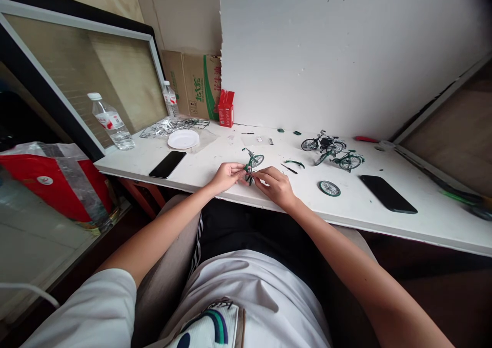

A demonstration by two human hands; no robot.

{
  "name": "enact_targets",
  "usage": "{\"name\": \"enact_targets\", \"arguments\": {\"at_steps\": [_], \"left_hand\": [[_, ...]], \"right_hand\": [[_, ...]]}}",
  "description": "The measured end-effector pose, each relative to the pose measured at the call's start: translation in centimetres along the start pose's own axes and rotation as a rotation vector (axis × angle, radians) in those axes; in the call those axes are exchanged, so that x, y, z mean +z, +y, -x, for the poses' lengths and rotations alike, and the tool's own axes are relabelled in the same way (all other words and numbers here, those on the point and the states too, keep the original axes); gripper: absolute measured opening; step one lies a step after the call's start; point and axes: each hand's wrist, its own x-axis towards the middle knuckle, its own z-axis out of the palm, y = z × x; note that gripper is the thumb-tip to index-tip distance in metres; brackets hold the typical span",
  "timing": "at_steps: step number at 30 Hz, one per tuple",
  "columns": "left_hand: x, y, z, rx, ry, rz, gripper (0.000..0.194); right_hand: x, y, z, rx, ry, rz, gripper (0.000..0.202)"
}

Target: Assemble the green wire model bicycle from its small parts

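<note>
A small green model bicycle [251,164] with one wheel on its far end is in front of me, near the table's front edge. My left hand [229,176] grips its frame from the left, fingers closed. From the right, my right hand [275,185] is pinched against the near part of the bicycle; whatever is between its fingertips is too small or hidden to name. Just right of the hands lie a thin black screwdriver [289,168] and a curved green mudguard [295,163]. A loose spoked wheel [329,188] lies further right.
Two assembled model bicycles [323,142] [346,159] stand at the back right. Phones lie on both sides, one black [388,193], one dark-screened [168,164]. At the left are a white plate [183,139], black part frames [175,126] and water bottles [112,121]. A red box [226,108] stands behind.
</note>
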Motion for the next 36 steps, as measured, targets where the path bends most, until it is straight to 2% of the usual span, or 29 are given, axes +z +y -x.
{"name": "enact_targets", "arguments": {"at_steps": [5,14,20,25,31,36], "left_hand": [[-0.5,0.0,-0.1,0.002,-0.015,0.063,0.066],[-0.6,0.4,0.1,-0.076,0.08,0.112,0.064],[-0.4,0.4,0.1,-0.049,0.079,0.114,0.069],[0.0,0.6,0.4,-0.035,0.027,0.042,0.07],[0.3,0.7,0.8,-0.04,-0.001,0.058,0.068],[0.4,0.2,0.6,-0.023,0.019,0.061,0.067]], "right_hand": [[-0.1,-0.1,0.0,0.002,-0.018,-0.028,0.03],[-0.4,-0.3,-0.1,0.004,-0.04,-0.127,0.032],[-0.3,-0.3,-0.3,0.061,-0.028,-0.178,0.029],[-0.4,-0.4,-0.3,0.095,0.005,-0.146,0.024],[-0.3,-0.4,-0.2,0.13,-0.005,-0.124,0.019],[-0.3,-0.4,0.0,0.159,-0.015,-0.117,0.02]]}}
